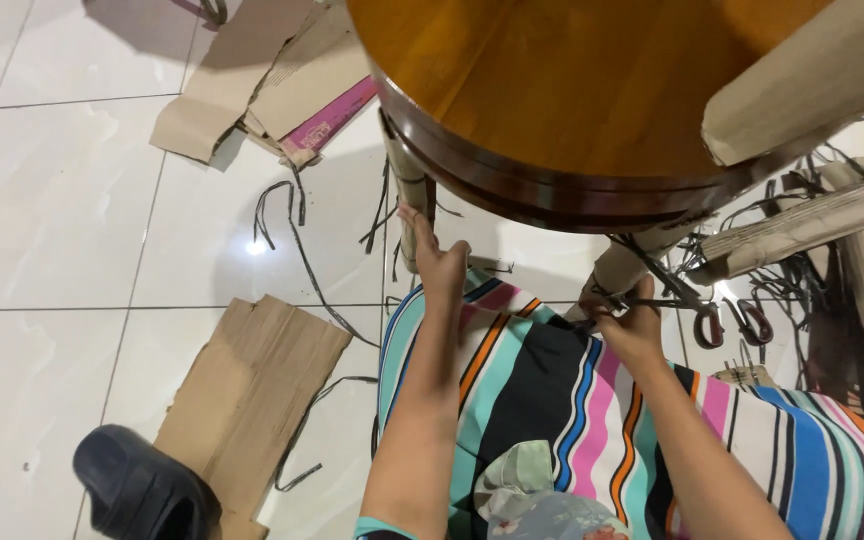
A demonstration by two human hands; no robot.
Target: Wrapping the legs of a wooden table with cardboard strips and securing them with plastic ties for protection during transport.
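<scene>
Under the round wooden table (pixel 552 90), both hands work at its paper-wrapped legs.

Left hand (pixel 439 262): fingers extended and open, reaching up beside the near wrapped leg (pixel 410 190), fingertips at or just beside it; whether they press on it cannot be told. It grips nothing.

Right hand (pixel 632 325): closed, fingers curled at the foot of the second wrapped leg (pixel 624 265), where dark strapping crosses. What exactly it grips cannot be told; it looks to be a strip of the strapping or the blade end of the scissors.

Scissors (pixel 717 318): red-brown loop handles, lying just right of the right hand, blades pointing toward it.

Striped cloth (pixel 552 400): bands of teal, pink, orange, black, blue and white, spread over the person's lap beneath both forearms.

Loose black straps (pixel 297 240): cut lengths scattered on the white tiled floor (pixel 52 220), left of the table and under it.

Flat cardboard sheet (pixel 252 390): lying on the floor left of the lap.

Black sandal (pixel 137 490): at the lower left, touching the cardboard's corner.

Torn cardboard pieces (pixel 252 80): upper left, one with a pink printed face.

Brown paper-wrapped bars (pixel 802 225): at the right, near a tangle of straps.
</scene>
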